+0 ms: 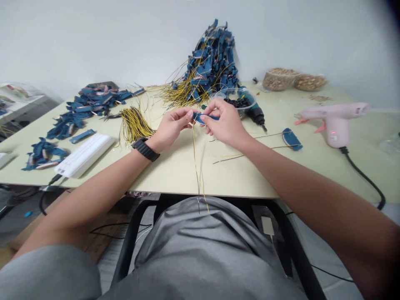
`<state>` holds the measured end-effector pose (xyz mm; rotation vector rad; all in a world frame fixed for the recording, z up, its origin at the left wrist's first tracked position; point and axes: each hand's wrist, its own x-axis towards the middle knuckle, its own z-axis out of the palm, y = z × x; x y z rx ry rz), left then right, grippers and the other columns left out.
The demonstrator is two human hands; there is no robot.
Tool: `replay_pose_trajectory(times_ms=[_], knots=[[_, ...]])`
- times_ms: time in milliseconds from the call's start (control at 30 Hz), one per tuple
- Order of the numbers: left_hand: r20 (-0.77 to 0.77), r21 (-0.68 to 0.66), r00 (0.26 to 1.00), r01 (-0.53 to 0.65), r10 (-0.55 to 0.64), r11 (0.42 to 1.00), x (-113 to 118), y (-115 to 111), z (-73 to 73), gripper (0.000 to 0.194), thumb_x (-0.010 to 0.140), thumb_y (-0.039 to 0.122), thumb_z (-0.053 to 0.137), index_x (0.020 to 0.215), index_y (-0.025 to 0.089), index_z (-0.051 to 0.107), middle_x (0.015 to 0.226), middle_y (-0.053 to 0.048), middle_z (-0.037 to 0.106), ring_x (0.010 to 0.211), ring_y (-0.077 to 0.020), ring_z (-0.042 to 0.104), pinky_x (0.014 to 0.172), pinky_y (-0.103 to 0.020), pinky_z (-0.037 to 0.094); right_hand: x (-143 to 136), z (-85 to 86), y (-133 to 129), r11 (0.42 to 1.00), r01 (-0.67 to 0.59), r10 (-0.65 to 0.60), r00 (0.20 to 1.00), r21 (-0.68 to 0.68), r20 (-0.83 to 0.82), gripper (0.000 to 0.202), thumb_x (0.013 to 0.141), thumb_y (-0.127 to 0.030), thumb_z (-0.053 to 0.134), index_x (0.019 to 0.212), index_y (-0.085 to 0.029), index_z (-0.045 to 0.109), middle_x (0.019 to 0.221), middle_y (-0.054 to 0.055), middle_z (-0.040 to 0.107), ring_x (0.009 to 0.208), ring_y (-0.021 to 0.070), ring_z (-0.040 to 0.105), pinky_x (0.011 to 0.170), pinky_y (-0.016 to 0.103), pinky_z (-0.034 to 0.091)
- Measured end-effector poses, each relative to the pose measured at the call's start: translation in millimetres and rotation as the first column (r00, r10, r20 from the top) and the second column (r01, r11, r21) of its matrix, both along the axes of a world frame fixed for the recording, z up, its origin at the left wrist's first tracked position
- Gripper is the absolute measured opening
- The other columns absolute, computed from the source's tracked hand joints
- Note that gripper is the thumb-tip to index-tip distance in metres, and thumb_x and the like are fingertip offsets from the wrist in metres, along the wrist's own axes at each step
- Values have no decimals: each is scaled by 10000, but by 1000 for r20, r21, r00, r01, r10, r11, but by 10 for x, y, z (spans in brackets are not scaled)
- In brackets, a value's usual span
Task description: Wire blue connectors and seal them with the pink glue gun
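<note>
A small blue piece (206, 118) is held between my two hands above the middle of the table. My left hand (173, 126) pinches its left end, and my right hand (225, 121) grips its right part. Thin yellow and black wires (196, 162) hang from the piece past the table's front edge. To the left of my left hand lies a bundle of yellow and black wires (135, 123). Another blue piece with wires (291, 139) rests on the table right of my right hand.
A tall heap of blue pieces (215, 58) stands at the back. More blue pieces (90, 102) and a white box (86, 155) lie left. A pink glue gun (337, 121), a drill (256, 114), a clear bowl (254, 100) and tubs (279, 79) are on the right.
</note>
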<state>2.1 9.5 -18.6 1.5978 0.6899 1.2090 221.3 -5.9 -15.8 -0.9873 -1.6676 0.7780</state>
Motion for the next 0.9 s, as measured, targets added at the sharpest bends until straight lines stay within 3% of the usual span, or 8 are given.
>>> replay_pose_trajectory(times_ms=[167, 267, 433, 600, 667, 733, 900], knots=[[-49, 125, 998, -18, 24, 992, -27, 7, 16, 562, 940, 803, 1008, 1061, 255, 975, 935, -55, 841, 849, -164, 722, 805, -298, 605, -7, 20, -21, 1000, 16, -16, 1000, -9, -11, 336, 1050, -129, 834, 969, -294, 552, 855, -5, 797, 606, 173, 708, 538, 340, 578], [-50, 113, 998, -32, 38, 993, -24, 4, 18, 563, 933, 800, 1015, 1095, 262, 977, 940, -56, 846, 861, -174, 735, 820, -306, 619, -1, 26, -16, 1000, 0, 0, 1000, 15, -9, 342, 1050, -158, 868, 967, -295, 566, 826, -22, 774, 631, 173, 721, 604, 351, 631], [72, -97, 997, 44, -37, 994, -10, 8, 15, 375, 955, 565, 1087, 1107, 257, 938, 998, -33, 838, 885, -144, 760, 842, -256, 651, 8, 60, 3, 1000, -8, 9, 999, 23, -45, 277, 1013, -110, 838, 918, -269, 632, 901, 11, 804, 740, 192, 768, 747, 388, 685], [194, -334, 975, 167, -105, 928, 0, -15, 30, 194, 1058, 343, 994, 1052, 213, 849, 1025, -30, 851, 921, -145, 824, 891, -256, 694, -26, 122, -36, 997, 61, -60, 998, 48, -15, 212, 961, -111, 894, 891, -230, 733, 941, 34, 807, 894, 214, 754, 891, 406, 661], [219, -405, 966, 219, -139, 888, 6, -26, 28, 233, 1133, 409, 903, 1050, 204, 829, 1036, -56, 878, 962, -189, 867, 975, -319, 725, -53, 156, -85, 996, 86, -86, 995, -6, -50, 184, 953, -107, 892, 887, -221, 762, 938, 28, 804, 877, 198, 717, 867, 379, 630], [221, -450, 956, 276, -194, 849, 4, -26, 12, 394, 1188, 570, 801, 1083, 191, 832, 1079, -99, 910, 1049, -246, 902, 1091, -397, 729, -83, 201, -148, 994, 60, -72, 990, -94, -125, 170, 952, -107, 889, 878, -215, 782, 928, 20, 800, 866, 180, 694, 840, 346, 604], [256, -475, 903, 429, -346, 768, -40, 31, -56, 730, 1183, 847, 630, 1175, 153, 853, 1191, -194, 931, 1290, -340, 903, 1259, -493, 684, -150, 320, -286, 967, -46, -33, 953, -252, -301, 200, 935, -89, 904, 821, -216, 802, 909, 19, 798, 880, 176, 708, 777, 306, 583]])
